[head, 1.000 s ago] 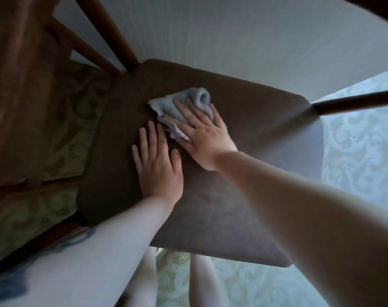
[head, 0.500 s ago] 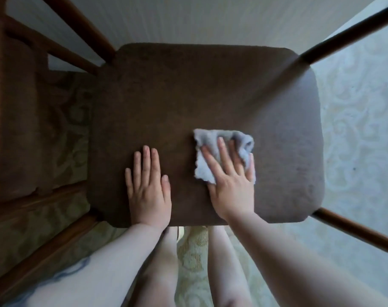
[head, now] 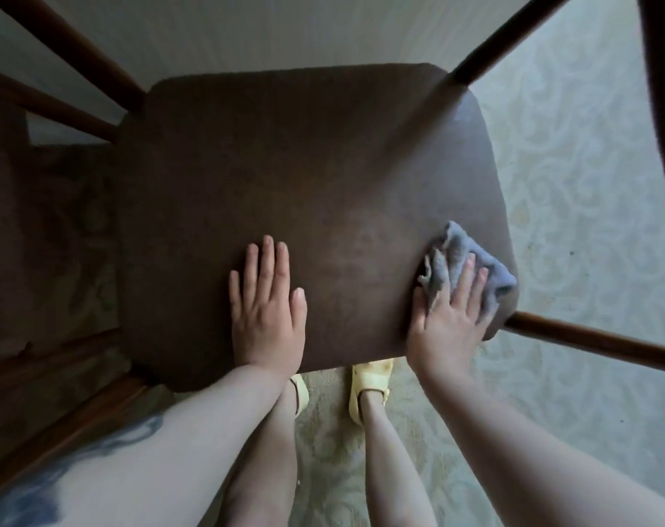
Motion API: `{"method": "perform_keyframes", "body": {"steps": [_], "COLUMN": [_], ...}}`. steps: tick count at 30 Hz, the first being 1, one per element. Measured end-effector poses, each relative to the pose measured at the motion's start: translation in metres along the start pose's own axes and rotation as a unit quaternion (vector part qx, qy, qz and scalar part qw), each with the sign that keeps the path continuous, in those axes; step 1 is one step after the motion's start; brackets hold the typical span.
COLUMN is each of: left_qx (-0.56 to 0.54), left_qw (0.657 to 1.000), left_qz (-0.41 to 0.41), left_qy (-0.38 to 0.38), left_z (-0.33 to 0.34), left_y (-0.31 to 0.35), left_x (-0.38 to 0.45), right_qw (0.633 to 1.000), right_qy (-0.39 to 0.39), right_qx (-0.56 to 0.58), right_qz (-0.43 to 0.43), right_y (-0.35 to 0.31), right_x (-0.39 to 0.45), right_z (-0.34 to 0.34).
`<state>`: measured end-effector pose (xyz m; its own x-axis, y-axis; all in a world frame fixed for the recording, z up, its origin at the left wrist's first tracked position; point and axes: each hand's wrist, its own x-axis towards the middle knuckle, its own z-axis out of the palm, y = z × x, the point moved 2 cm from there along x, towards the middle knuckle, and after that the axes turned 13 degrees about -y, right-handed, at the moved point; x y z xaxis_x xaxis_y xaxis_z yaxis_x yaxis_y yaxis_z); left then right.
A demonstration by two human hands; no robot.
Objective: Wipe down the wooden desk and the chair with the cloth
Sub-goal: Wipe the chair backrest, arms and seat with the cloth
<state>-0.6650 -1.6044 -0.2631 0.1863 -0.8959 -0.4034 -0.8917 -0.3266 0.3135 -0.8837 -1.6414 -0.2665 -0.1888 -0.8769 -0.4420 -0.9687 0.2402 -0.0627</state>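
The cloth (head: 464,270), a crumpled grey rag, is pressed flat against the chair seat (head: 304,176) under the right hand (head: 450,321). Its fingers are laid out straight over the fabric, so this grip is open and pressing, not curled round anything. The cloth bunches ahead of the fingertips and to their outer side, at the seat's near right corner, just above the chair leg (head: 589,342) that runs out beyond the wrist. The left hand (head: 266,317) is rested palm-down on bare upholstery, well apart from the cloth, fingers straight and together; this grip is likewise open and nothing is held. Behind both wrists, below the seat's front edge, yellow sandals (head: 369,386) are seen on a patterned floor (head: 574,184).
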Motion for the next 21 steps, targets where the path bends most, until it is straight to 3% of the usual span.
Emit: {"method": "perform_keyframes", "body": {"steps": [2, 3, 6, 7, 8, 10, 12, 13, 14, 16, 18, 19, 21], "left_qx": [-0.011, -0.014, -0.007, -0.006, -0.01, -0.025, -0.027, -0.026, -0.025, -0.021, -0.02, -0.019, -0.01], "left_qw": [1.0, 1.0, 0.999, 0.999, 0.999, 0.999, 0.998, 0.998, 0.998, 0.998, 0.999, 0.999, 0.998], "left_qz": [0.009, 0.016, 0.036, 0.04, 0.04, 0.035, 0.048, 0.056, 0.061, 0.059, 0.037, 0.033, 0.05], "left_qy": [-0.006, -0.01, -0.015, -0.015, -0.014, -0.012, -0.011, -0.013, -0.013, -0.015, -0.015, -0.017, -0.031], "left_z": [0.007, 0.011, 0.019, 0.02, 0.021, 0.019, 0.018, 0.019, 0.021, 0.025, 0.026, 0.026, 0.026], "left_y": [0.014, 0.023, 0.049, 0.057, 0.064, 0.074, 0.085, 0.09, 0.094, 0.102, 0.108, 0.109, 0.112], "left_x": [0.0, -0.001, -0.004, -0.003, -0.002, 0.001, 0.006, 0.007, 0.009, 0.011, 0.015, 0.017, 0.021], "right_qw": [0.999, 1.0, 0.955, 0.936, 0.939, 0.991, 0.996, 0.994, 0.998, 0.985, 0.927, 0.919, 0.969], "right_qy": [0.001, -0.001, -0.05, -0.056, -0.052, -0.04, -0.032, -0.036, -0.036, -0.055, -0.085, -0.084, -0.064], "right_qx": [0.017, 0.011, -0.053, -0.077, -0.095, -0.036, 0.048, 0.052, 0.034, -0.026, -0.104, -0.114, -0.064], "right_qz": [0.029, -0.009, -0.288, -0.339, -0.325, -0.123, 0.064, 0.084, 0.047, -0.16, -0.35, -0.368, -0.231], "right_y": [-0.014, -0.025, -0.04, -0.03, -0.014, 0.021, 0.036, 0.029, 0.017, -0.007, -0.014, -0.01, 0.011], "right_x": [-0.02, -0.03, -0.032, -0.014, 0.005, 0.032, 0.03, 0.021, 0.012, 0.006, 0.03, 0.048, 0.079], "right_z": [0.009, 0.012, 0.01, 0.003, -0.003, -0.02, -0.022, -0.019, -0.016, -0.015, -0.022, -0.029, -0.044]}}
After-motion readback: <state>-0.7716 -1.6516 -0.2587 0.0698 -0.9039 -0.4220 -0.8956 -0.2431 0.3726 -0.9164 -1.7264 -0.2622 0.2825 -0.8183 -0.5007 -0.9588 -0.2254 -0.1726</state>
